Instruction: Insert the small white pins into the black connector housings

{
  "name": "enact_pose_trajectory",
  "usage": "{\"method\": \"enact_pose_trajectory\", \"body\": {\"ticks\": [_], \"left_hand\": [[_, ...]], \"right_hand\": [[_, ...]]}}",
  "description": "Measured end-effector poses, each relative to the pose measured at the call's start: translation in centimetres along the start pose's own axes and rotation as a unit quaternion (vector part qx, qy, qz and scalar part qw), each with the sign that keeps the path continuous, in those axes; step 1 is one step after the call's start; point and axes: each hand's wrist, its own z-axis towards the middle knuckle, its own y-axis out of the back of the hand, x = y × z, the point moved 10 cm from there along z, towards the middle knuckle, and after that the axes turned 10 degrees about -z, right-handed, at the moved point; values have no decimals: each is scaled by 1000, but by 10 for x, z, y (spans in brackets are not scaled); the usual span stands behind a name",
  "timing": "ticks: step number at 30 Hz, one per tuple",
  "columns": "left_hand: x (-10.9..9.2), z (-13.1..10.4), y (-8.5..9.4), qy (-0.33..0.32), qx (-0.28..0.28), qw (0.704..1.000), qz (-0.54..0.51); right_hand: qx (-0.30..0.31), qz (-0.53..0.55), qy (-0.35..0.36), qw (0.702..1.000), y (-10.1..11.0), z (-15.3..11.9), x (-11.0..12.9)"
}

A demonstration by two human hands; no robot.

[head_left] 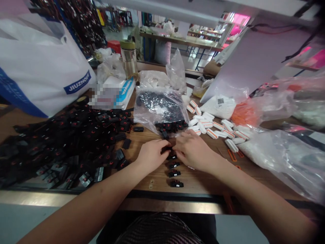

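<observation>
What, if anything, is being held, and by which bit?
It can't be told: the left grip and right grip are close together at the far end of a row of black pieces, hiding any hold.

Laid out in a column on the counter (158, 178), running back from near its front edge: small black plastic blocks (174, 174), long and narrow, set crosswise, slightly apart. Spotted with white, in pairs on the nearest two. Partly hidden around the hands (191, 149) at the far end.
</observation>
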Motion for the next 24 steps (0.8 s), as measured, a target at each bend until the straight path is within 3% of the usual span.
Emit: {"method": "enact_pose_trajectory", "body": {"ticks": [4,7,9,12,17,21,24], "left_hand": [[1,-1,-1,-16,-8,1000,0],[3,-1,-2,-17,-10,1000,-1],[4,-1,-2,-18,-10,1000,1],[4,-1,-2,-24,-10,1000,-1],[5,0,-3,-22,-8,1000,4],[6,0,-4,-23,-6,1000,6],[7,0,-4,-23,-8,1000,4]], "right_hand": [[-44,126,-127,983,11,-38,-57],[23,103,-253,962,-6,-87,-105],[74,96,-302,946,-22,-116,-122],[93,139,-316,934,-42,-138,-125],[75,173,-326,926,-55,-145,-122],[99,120,-365,918,-55,-156,-134],[78,137,-382,911,-50,-162,-142]]}}
